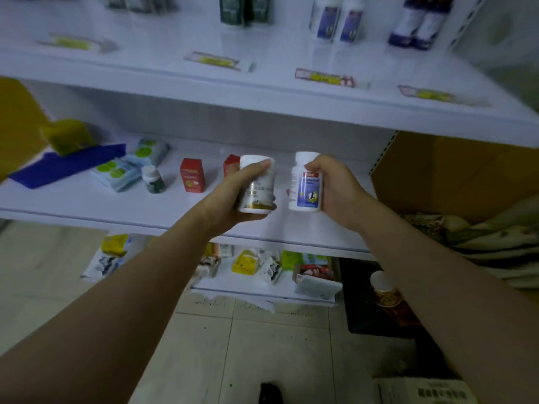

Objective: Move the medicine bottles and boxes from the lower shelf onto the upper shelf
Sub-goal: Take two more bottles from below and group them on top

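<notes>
fingers (258, 168) of the left hand (230, 196) wrap a gold-label bottle (258, 189); right hand (339, 189) grips a blue-label bottle (305, 189).

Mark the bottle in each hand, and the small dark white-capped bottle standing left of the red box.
Gold-labelled bottle (258, 193): head view, on its label.
Blue-labelled bottle (307, 192): head view, on its label.
Small dark green bottle (154, 185): head view, on its dark body.

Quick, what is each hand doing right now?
Left hand: closed around a white bottle with a gold label.
Right hand: closed around a white bottle with a blue label.
</notes>
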The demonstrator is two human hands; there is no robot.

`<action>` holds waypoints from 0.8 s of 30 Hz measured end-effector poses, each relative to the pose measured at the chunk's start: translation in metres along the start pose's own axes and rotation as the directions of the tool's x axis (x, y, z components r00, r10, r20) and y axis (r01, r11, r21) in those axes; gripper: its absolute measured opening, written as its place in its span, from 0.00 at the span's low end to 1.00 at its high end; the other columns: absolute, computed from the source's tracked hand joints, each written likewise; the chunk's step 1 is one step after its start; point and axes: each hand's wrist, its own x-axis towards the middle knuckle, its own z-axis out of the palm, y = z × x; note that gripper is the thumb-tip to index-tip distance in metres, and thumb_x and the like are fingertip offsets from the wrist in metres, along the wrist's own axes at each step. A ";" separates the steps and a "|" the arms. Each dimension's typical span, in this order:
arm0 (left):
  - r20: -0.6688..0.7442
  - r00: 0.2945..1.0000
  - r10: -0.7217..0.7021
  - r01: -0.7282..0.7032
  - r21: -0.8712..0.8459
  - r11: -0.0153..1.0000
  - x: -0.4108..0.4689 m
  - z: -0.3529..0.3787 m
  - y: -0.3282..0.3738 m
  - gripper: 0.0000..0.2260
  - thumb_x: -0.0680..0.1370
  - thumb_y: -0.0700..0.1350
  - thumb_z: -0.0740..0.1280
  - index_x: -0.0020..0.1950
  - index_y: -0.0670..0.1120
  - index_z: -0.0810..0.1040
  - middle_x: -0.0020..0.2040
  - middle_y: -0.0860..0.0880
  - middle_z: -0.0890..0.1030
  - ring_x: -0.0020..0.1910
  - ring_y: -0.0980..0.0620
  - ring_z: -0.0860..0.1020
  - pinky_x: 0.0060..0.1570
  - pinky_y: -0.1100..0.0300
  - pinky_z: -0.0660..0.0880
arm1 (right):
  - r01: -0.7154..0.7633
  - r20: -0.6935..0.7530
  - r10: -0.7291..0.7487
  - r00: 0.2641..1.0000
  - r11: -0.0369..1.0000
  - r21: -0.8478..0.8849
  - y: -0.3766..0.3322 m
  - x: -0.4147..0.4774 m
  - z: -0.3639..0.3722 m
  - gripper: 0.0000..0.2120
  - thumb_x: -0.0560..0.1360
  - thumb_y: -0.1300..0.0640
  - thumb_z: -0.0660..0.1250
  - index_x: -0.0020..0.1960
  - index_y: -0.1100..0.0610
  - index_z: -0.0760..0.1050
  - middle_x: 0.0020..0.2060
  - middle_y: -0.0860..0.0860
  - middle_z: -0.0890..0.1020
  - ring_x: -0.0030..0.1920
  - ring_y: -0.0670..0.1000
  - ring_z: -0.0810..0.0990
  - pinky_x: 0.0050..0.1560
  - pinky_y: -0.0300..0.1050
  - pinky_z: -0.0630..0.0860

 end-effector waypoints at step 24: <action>0.072 0.895 0.441 -0.447 0.150 0.882 -0.310 -0.048 0.127 0.21 0.74 0.57 0.66 0.64 0.49 0.71 0.50 0.45 0.79 0.46 0.47 0.80 0.38 0.56 0.79 | 0.452 -0.076 -0.519 0.851 0.800 -0.394 -0.062 -0.263 0.192 0.28 0.70 0.60 0.73 0.59 0.47 0.58 0.46 0.48 0.74 0.43 0.49 0.78 0.52 0.49 0.77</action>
